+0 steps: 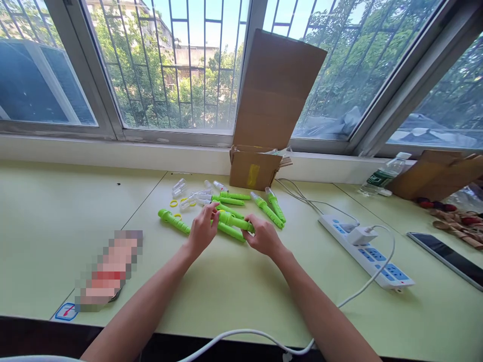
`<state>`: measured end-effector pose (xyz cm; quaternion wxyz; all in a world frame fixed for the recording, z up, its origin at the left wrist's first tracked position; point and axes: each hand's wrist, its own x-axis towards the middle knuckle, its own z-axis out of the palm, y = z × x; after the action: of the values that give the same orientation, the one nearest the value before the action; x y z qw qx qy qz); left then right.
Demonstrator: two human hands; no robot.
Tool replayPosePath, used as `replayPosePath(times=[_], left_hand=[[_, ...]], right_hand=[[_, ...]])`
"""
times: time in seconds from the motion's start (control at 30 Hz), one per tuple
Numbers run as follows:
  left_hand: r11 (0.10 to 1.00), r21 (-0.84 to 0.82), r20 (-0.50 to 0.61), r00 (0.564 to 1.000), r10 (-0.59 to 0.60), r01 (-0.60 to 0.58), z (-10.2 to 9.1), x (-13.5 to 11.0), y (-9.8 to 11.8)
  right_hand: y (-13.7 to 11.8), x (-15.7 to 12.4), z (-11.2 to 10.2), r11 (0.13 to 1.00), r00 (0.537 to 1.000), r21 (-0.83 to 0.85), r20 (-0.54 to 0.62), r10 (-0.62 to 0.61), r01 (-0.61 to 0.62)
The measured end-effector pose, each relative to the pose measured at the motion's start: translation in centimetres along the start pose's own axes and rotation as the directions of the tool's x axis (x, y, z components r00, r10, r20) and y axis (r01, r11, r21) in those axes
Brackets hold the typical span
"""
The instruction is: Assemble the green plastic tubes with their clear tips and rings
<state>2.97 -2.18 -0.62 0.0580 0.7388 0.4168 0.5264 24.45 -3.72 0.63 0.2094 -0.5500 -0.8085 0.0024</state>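
Observation:
Both my hands meet at the middle of a pale green table. My left hand pinches the left end of a bright green plastic tube, and my right hand grips its right end. Several more green tubes lie around the hands, one off to the left. Clear plastic caps and small yellow rings lie just beyond my left hand.
An open cardboard box stands against the window sill behind the parts. A white power strip with a charger and cables lies at the right, a phone and a water bottle farther right. A blurred object lies at the left.

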Motion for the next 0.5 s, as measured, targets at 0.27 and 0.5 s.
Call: replayPosePath(times=[0.27, 0.5], left_hand=[[0.96, -0.244, 0.034, 0.99, -0.135, 0.139, -0.3, 0.3, 1.1], [0.772, -0.523, 0.183, 0.932, -0.313, 0.362, -0.1, 0.7, 1.1]], right_hand=[[0.4, 0.2, 0.2, 0.999, 0.999, 0.027, -0.001, -0.047, 0.047], [0.7, 0.2, 0.0, 0.999, 0.999, 0.014, -0.026, -0.039, 0.039]])
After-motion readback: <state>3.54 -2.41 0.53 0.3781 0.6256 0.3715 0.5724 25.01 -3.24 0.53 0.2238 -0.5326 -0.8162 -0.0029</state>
